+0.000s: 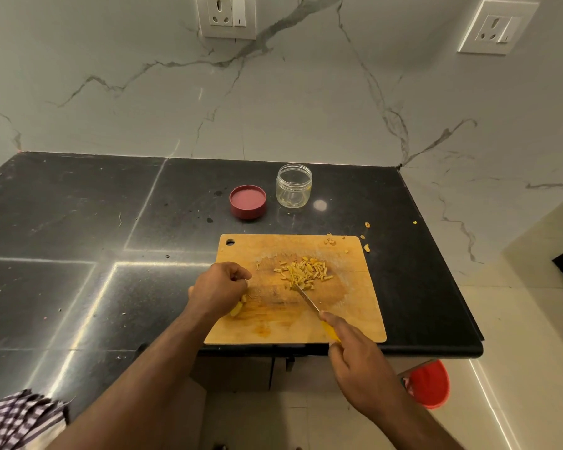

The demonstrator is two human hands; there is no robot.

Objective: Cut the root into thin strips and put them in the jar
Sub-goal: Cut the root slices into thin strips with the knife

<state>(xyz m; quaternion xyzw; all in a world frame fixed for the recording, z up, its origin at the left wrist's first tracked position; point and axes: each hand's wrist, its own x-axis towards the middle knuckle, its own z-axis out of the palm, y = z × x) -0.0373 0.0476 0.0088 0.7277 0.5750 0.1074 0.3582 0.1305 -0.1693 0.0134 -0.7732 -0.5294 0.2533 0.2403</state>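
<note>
A wooden cutting board (348,323) lies near the counter's front edge. A heap of thin yellow root strips (306,271) sits on its middle. My right hand (355,355) grips a yellow-handled knife (309,302), whose blade tip touches the heap's near side. My left hand (220,289) rests curled at the board's left edge over yellow root pieces (236,308) that peek out beneath it. An open clear glass jar (294,186) stands behind the board, and its red lid (248,202) lies upside down to its left.
Small root scraps (366,248) lie on the black counter (78,254) off the board's far right corner. The counter ends just right of the board. A red bucket (429,383) stands on the floor below. A checked cloth (20,417) lies at the lower left.
</note>
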